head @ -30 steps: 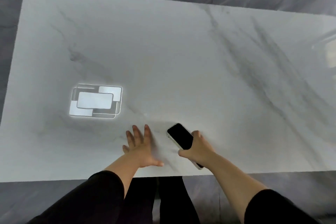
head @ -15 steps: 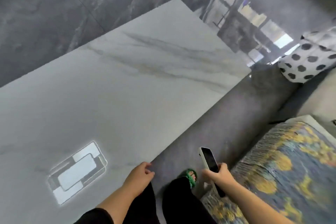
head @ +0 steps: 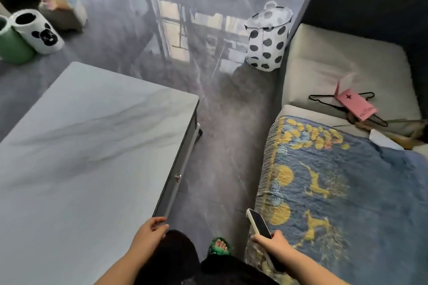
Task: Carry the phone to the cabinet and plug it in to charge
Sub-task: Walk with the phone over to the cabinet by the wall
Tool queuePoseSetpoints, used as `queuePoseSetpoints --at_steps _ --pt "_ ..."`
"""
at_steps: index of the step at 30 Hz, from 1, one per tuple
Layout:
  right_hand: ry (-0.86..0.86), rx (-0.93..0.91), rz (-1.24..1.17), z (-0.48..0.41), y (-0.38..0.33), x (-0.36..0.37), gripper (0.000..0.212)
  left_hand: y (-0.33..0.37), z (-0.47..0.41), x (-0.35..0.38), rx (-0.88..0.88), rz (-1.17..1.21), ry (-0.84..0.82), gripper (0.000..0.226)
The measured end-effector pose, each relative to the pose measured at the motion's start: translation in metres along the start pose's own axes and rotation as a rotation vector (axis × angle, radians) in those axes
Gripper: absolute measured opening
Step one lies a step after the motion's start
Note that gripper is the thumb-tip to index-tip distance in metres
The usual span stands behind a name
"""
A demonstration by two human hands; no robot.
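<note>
My right hand holds a phone with a dark screen and a pale case, screen up, low at the right beside the sofa's front edge. My left hand rests with curled fingers on the near right corner of the marble table and holds nothing. No cabinet or charging cable can be made out in this view.
A grey floor aisle runs between the table and a sofa with a blue and yellow blanket. A polka-dot basket stands ahead. Two bins stand far left. A pink booklet and hangers lie on the sofa cushion.
The phone has been lifted off the table and carried right, over the sofa's edge. The view has swung right, away from the table top. My left hand slid to the table's corner.
</note>
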State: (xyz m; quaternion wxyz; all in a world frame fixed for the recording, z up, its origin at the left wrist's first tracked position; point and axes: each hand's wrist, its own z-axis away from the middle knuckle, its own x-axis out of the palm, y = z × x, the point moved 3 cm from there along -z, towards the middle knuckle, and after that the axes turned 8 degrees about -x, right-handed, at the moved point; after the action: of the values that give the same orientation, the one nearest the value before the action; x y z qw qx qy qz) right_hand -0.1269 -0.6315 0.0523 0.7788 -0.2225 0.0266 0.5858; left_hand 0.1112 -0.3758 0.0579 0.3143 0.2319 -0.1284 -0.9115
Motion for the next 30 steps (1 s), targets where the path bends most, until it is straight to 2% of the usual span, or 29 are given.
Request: queuePoseSetpoints --at_steps 9,14,18,22,25,30 --pt "0.058 -0.072 -0.120 -0.071 -0.149 -0.075 0.048 0.180 -0.057 -0.008 0.040 -0.095 -0.089 0.017" --pt "0.062 -0.002 -0.235 -0.102 -0.232 -0.116 0.054 0.276 -0.105 -0.019 0.025 -0.184 -0.154 0.022" --pt "0.023 0.062 -0.288 -0.125 -0.282 -0.153 0.054 0.363 -0.136 -0.014 0.095 -0.255 -0.207 0.023" --pt "0.026 0.135 -0.290 -0.153 -0.325 -0.201 0.042 0.457 -0.163 0.002 0.141 -0.175 -0.243 0.026" --pt "0.054 0.114 -0.206 -0.184 -0.360 -0.248 0.035 0.526 -0.188 0.017 0.143 -0.074 -0.240 0.025" --pt "0.065 0.020 -0.041 -0.252 -0.446 -0.322 0.040 0.606 -0.229 0.029 0.055 0.071 -0.174 0.026"
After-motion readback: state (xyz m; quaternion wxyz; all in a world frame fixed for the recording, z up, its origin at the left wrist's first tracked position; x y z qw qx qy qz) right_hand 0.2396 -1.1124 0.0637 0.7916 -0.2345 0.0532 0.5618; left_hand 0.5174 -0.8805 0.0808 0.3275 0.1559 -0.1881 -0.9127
